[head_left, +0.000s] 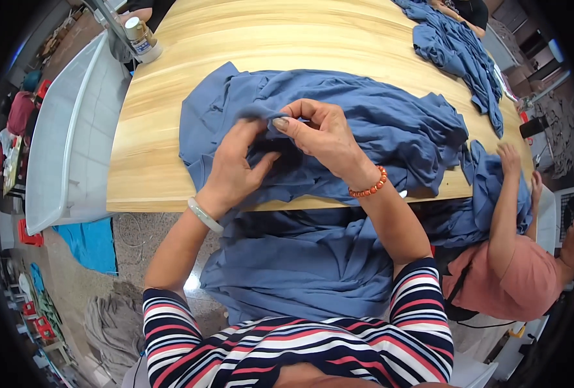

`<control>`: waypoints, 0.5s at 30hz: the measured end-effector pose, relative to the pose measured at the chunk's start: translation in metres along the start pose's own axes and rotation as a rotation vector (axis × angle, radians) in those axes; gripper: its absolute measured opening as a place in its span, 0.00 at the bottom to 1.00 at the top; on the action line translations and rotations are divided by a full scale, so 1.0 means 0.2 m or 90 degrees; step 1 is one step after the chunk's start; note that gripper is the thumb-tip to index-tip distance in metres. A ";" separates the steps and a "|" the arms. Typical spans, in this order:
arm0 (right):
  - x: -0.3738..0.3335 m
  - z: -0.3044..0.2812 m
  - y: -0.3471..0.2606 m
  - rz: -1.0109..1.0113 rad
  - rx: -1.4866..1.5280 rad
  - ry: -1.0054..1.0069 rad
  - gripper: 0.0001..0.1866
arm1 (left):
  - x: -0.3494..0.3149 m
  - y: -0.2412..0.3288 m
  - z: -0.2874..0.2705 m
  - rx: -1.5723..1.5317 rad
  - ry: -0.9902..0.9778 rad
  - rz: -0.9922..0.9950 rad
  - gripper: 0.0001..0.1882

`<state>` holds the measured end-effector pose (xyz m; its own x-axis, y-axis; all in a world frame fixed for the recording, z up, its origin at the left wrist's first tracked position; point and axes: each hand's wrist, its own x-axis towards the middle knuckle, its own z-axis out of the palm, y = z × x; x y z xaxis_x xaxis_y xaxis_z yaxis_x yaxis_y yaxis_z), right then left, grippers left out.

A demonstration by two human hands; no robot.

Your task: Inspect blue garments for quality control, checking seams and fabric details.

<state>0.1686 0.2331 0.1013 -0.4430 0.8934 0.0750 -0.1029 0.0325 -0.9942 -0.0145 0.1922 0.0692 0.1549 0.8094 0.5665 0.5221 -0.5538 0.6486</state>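
Note:
A blue-grey cloth garment (371,123) lies crumpled along the near edge of the wooden table (293,32). Its left part is lifted into a fold, where both my hands meet. My right hand (326,139), with an orange bead bracelet at the wrist, pinches the fold's edge between thumb and fingers. On the left side, my left hand (232,165) curls its fingers over the same fold, its thumb lower and apart from them; those fingertips are blurred and partly hidden by cloth. More blue-grey cloth (300,258) hangs below the table edge over my lap.
A pale plastic bin (67,136) stands left of the table. A bottle (141,39) is by a metal post at the far left corner. One co-worker (507,278) handles cloth at right; further blue-grey garments (452,52) lie before another person at the far right.

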 end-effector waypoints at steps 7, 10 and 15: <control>0.02 -0.02 -0.03 -0.213 -0.337 0.151 0.04 | 0.02 0.00 -0.08 -0.329 -0.156 -0.133 0.06; 0.01 0.02 -0.01 -0.341 -0.403 0.148 0.03 | 0.02 0.05 -0.09 -0.363 -0.177 -0.170 0.06; -0.01 0.03 0.01 -0.177 -0.273 0.054 0.03 | 0.01 0.06 -0.05 -0.378 -0.076 -0.219 0.07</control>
<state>0.1649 0.2284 0.0992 -0.3745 0.8578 0.3520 0.1758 0.4384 -0.8814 -0.0168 0.1848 0.0825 0.1721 0.9552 0.2409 0.0161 -0.2472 0.9688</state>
